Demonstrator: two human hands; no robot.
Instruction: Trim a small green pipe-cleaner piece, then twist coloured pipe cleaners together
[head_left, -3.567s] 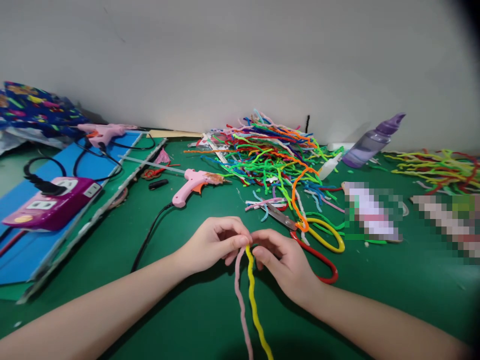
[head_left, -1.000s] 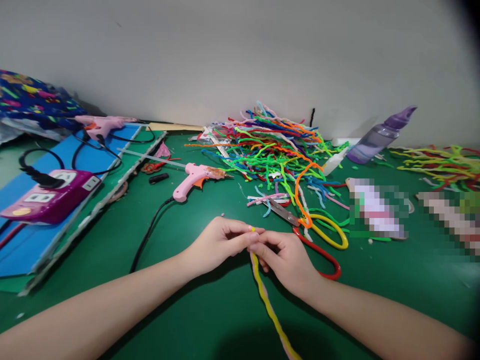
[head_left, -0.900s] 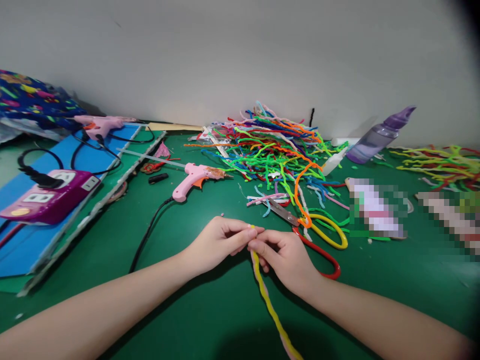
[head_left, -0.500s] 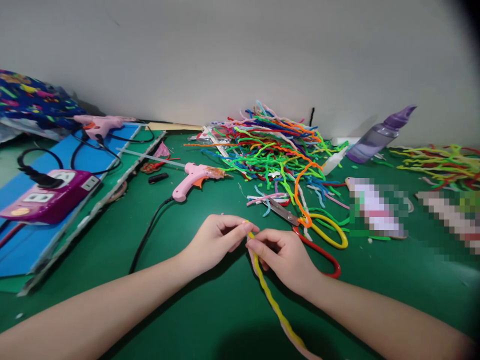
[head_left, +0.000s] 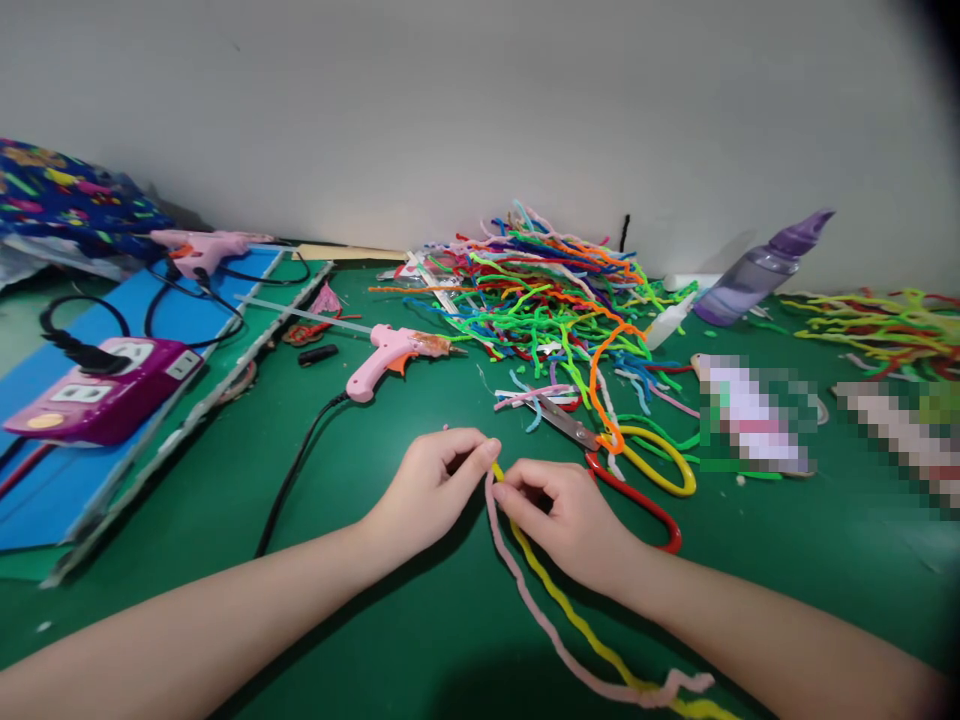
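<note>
My left hand (head_left: 445, 482) pinches the upper end of a yellow pipe cleaner (head_left: 570, 612) between thumb and forefinger. Close beside it, my right hand (head_left: 564, 512) is closed too, its thumb and forefinger at the top of a pink pipe cleaner (head_left: 529, 606) and against the yellow one. Both strands hang down toward the lower right, apart along most of their length and crossing near the bottom edge. Behind my right hand lie scissors (head_left: 571, 424) with one yellow and one red handle.
A pink glue gun (head_left: 390, 360) lies left of centre, its cord running forward. A pile of colourful pipe cleaners (head_left: 532, 290) is at the back, with a purple bottle (head_left: 750, 280) to its right. A purple power strip (head_left: 105, 392) rests on a blue board (head_left: 45, 500).
The pink and yellow pipe cleaners, lying together before, now hang apart, and the pink one's curled lower end shows. My hands have barely moved.
</note>
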